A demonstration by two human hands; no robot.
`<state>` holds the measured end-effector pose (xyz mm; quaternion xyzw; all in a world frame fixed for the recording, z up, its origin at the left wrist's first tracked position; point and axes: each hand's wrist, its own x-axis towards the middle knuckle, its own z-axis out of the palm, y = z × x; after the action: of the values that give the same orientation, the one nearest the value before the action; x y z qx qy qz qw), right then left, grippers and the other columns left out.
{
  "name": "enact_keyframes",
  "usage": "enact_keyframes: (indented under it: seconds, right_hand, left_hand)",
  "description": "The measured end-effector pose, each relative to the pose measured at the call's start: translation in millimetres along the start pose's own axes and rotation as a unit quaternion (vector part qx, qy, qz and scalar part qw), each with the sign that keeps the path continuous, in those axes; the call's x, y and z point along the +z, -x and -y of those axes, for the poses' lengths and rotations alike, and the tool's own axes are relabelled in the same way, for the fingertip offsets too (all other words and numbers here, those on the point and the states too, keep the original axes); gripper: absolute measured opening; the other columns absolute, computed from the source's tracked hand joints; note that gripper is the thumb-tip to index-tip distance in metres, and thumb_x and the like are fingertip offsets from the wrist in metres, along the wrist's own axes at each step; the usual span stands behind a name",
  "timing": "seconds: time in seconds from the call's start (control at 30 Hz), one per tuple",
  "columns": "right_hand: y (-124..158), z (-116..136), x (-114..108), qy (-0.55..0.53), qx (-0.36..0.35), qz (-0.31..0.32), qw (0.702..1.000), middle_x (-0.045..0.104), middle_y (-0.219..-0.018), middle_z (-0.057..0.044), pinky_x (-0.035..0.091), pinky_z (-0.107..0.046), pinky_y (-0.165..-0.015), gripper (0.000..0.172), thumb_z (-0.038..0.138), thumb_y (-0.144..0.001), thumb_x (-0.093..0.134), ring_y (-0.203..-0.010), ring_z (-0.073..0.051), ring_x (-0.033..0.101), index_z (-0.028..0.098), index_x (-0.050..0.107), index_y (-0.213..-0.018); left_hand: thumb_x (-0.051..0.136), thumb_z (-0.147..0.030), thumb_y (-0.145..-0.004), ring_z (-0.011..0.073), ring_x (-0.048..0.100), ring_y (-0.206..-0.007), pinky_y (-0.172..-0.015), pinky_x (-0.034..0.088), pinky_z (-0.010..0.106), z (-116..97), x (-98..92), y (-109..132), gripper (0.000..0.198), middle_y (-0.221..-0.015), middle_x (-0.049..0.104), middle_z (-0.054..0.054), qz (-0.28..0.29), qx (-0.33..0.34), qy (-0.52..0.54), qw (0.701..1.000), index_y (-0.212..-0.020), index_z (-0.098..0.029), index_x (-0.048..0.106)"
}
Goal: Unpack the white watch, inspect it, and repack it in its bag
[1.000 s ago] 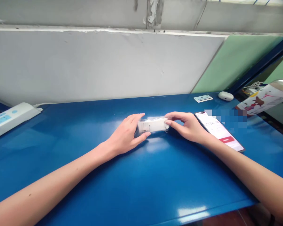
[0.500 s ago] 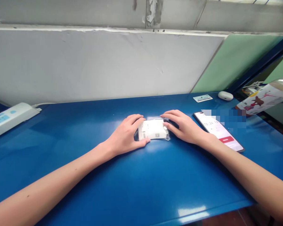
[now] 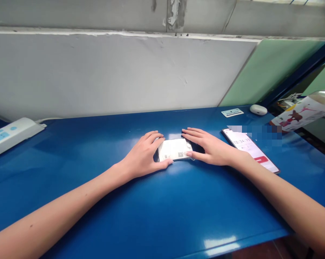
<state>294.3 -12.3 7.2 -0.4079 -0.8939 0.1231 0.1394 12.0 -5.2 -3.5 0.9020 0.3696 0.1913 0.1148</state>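
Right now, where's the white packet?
In the head view, the white packet lies on the blue table near the picture's middle, between the left hand and right hand, left of the phone.

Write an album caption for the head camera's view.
Left hand and right hand frame a small white packet on a blue table, near a phone.

Left grip, right grip facing inward, thumbs spread.

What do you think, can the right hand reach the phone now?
Probably yes: the phone lies beside the right hand, with nothing visible between them, though that hand is at the white packet.
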Motion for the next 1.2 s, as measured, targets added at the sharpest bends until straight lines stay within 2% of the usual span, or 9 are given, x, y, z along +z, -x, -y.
enact_keyframes:
  seconds: [0.13,0.27,0.57,0.77,0.87,1.0,1.2]
  right_hand:
    - [-0.5,3.8,-1.0,0.013,0.005,0.013,1.0,0.045,-0.155,-0.019,0.037,-0.056,-0.118,0.072,0.056,-0.095,0.054,-0.147,-0.036,0.037,0.01,0.047,-0.149]
    - [-1.2,8.4,1.5,0.017,-0.005,-0.006,1.0,0.05,-0.152,-0.021,0.039,-0.058,-0.115,0.072,0.056,-0.093,0.057,-0.144,-0.037,0.043,0.01,0.048,-0.148]
    - [-1.7,20.0,19.0,0.007,0.023,-0.082,0.996,0.059,-0.143,-0.021,0.047,-0.057,-0.11,0.054,0.045,-0.098,0.051,-0.135,-0.036,0.054,0.01,0.057,-0.139]
    - [-2.4,21.4,19.8,0.01,0.013,-0.07,0.997,0.059,-0.143,-0.02,0.045,-0.054,-0.113,0.046,0.03,-0.103,0.035,-0.138,-0.032,0.052,0.009,0.057,-0.138]
    - [-1.6,21.0,19.7,0.003,0.022,-0.056,0.998,0.056,-0.147,-0.019,0.046,-0.054,-0.112,0.048,0.024,-0.101,0.035,-0.14,-0.032,0.05,0.01,0.051,-0.144]
    - [0.2,19.2,20.9,-0.016,0.035,-0.048,0.998,0.054,-0.149,-0.021,0.048,-0.054,-0.11,0.052,0.023,-0.1,0.037,-0.138,-0.033,0.052,0.009,0.044,-0.149]
    - [-0.6,13.2,20.2,-0.091,0.053,-0.053,0.993,0.06,-0.144,-0.018,0.05,-0.05,-0.109,0.05,0.023,-0.101,0.035,-0.132,-0.03,0.058,0.01,0.046,-0.148]
  left_hand:
    - [0.067,-0.056,-0.085,0.0403,0.043,-0.14,-0.115,0.038,0.057,0.9,-0.6,0.6,0.072,-0.142,0.056,0.022,0.012,0.009,-0.004,1.0,-0.138,-0.009,0.054]
    - [0.063,-0.052,-0.089,0.0401,0.039,-0.143,-0.115,0.037,0.058,2.2,-1.5,1.5,0.067,-0.147,0.052,0.02,0.026,0.027,-0.001,0.999,-0.144,-0.014,0.051]
    - [0.068,-0.05,-0.087,0.0392,0.043,-0.14,-0.113,0.039,0.057,2.9,-1.1,0.2,0.061,-0.142,0.056,0.018,0.016,0.031,0.021,0.999,-0.137,-0.018,0.057]
    - [0.069,-0.049,-0.086,0.0389,0.043,-0.14,-0.114,0.039,0.056,3.2,-1.2,-0.3,0.06,-0.141,0.056,0.019,0.019,0.03,0.02,0.999,-0.135,-0.015,0.058]
    - [0.068,-0.048,-0.087,0.0389,0.043,-0.14,-0.115,0.038,0.056,3.2,-1.3,-0.3,0.06,-0.142,0.055,0.019,0.024,0.026,0.018,0.999,-0.135,-0.015,0.058]
    - [0.067,-0.047,-0.087,0.0386,0.041,-0.142,-0.115,0.037,0.055,2.2,-1.9,-1.4,0.059,-0.143,0.055,0.017,0.037,0.024,0.016,0.999,-0.136,-0.016,0.056]
    - [0.067,-0.044,-0.088,0.0374,0.039,-0.142,-0.115,0.036,0.055,1.5,-2.9,-3.4,0.057,-0.144,0.053,0.018,0.058,0.021,0.02,0.998,-0.135,-0.015,0.054]
